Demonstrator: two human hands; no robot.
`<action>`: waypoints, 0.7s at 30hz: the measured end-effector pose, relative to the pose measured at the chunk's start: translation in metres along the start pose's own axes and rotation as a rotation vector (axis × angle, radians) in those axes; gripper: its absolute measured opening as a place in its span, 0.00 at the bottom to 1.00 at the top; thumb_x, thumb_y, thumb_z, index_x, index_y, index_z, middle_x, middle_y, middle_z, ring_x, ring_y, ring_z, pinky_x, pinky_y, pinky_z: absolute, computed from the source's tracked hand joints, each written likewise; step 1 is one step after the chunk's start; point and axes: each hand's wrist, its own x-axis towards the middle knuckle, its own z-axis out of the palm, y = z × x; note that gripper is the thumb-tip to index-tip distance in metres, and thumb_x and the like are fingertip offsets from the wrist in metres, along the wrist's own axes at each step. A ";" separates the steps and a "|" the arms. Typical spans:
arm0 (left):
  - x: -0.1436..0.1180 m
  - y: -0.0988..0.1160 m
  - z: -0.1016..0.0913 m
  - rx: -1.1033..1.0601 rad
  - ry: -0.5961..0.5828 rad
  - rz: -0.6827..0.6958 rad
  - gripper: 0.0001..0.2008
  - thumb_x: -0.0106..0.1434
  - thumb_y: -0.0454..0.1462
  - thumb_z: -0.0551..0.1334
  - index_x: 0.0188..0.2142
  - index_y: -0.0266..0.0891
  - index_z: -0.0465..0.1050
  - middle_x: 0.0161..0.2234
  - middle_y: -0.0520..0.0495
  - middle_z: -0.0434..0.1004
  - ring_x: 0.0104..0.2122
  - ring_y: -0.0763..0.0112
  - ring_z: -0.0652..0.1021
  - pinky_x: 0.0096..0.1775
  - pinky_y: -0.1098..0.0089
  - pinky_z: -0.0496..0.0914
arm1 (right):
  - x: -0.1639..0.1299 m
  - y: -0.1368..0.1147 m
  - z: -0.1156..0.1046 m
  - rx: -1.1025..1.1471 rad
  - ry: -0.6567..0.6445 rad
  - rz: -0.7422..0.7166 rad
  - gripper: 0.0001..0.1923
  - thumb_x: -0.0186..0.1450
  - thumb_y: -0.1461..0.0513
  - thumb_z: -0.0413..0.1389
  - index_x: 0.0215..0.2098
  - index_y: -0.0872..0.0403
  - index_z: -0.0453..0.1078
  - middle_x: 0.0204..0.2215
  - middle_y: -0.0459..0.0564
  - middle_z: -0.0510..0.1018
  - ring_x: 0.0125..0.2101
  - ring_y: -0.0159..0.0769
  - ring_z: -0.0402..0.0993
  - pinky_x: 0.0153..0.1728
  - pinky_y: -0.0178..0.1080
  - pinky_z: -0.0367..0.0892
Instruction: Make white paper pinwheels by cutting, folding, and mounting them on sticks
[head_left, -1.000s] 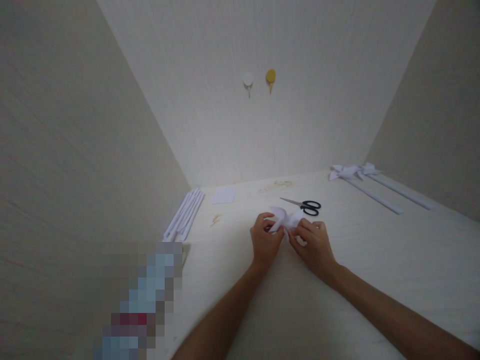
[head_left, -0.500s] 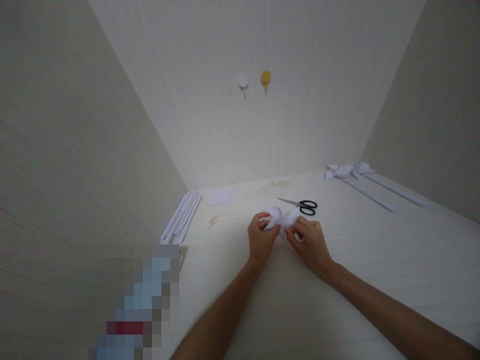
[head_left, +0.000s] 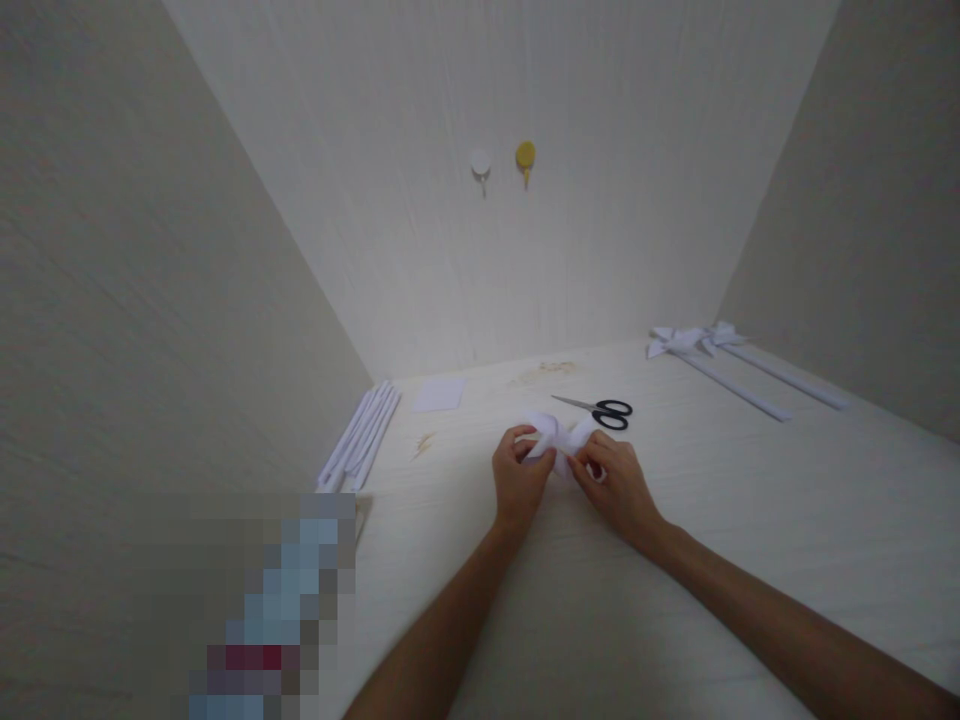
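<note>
Both hands meet at the middle of the counter [head_left: 675, 560], and I see them pinching one white paper bow [head_left: 559, 435] between them. Left hand [head_left: 519, 482] has thumb and fingers closed on the bow's left loop; right hand [head_left: 616, 482] has its fingertips closed on the centre and right loop. The bow sits just above the counter surface at the fingertips; whether its underside touches the counter I cannot tell.

I take the black-handled scissors [head_left: 600, 409] as landmark. They lie flat just beyond the bow, blades pointing left, handles to the right, apart from both hands. Well left of the scissors, a small white paper square [head_left: 439, 395] lies flat near the back wall. Further left again, a bundle of white paper strips [head_left: 358, 438] lies along the side wall, running front to back. Between that bundle and the hands I note a small tan scrap [head_left: 423, 445]. Just behind the scissors, a faint tan smear [head_left: 547, 371] marks the counter. Well right of the scissors, two finished white bows [head_left: 694, 338] with long tails [head_left: 757, 385] lie near the right wall. On the back wall above the scissors, a white hook [head_left: 481, 163] and a yellow hook [head_left: 525, 156] sit side by side.
</note>
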 end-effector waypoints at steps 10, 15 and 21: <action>-0.003 0.000 0.001 0.062 0.035 0.050 0.14 0.44 0.31 0.60 0.32 0.36 0.63 0.20 0.54 0.70 0.21 0.76 0.71 0.25 0.76 0.64 | -0.001 -0.001 0.001 -0.039 0.012 -0.022 0.11 0.56 0.64 0.50 0.17 0.55 0.59 0.18 0.43 0.62 0.20 0.28 0.59 0.27 0.35 0.51; -0.004 0.000 0.002 0.086 0.022 0.073 0.14 0.44 0.31 0.60 0.33 0.37 0.62 0.19 0.55 0.69 0.20 0.76 0.71 0.24 0.76 0.63 | -0.001 -0.005 0.000 -0.094 0.026 -0.036 0.10 0.56 0.65 0.49 0.17 0.55 0.59 0.18 0.43 0.64 0.20 0.28 0.59 0.29 0.36 0.50; -0.006 0.003 0.004 0.101 0.023 0.052 0.13 0.44 0.31 0.60 0.33 0.37 0.62 0.18 0.55 0.68 0.19 0.77 0.70 0.23 0.77 0.63 | -0.003 -0.009 -0.001 -0.192 0.056 -0.076 0.09 0.56 0.66 0.49 0.17 0.55 0.60 0.19 0.44 0.66 0.23 0.29 0.60 0.31 0.37 0.50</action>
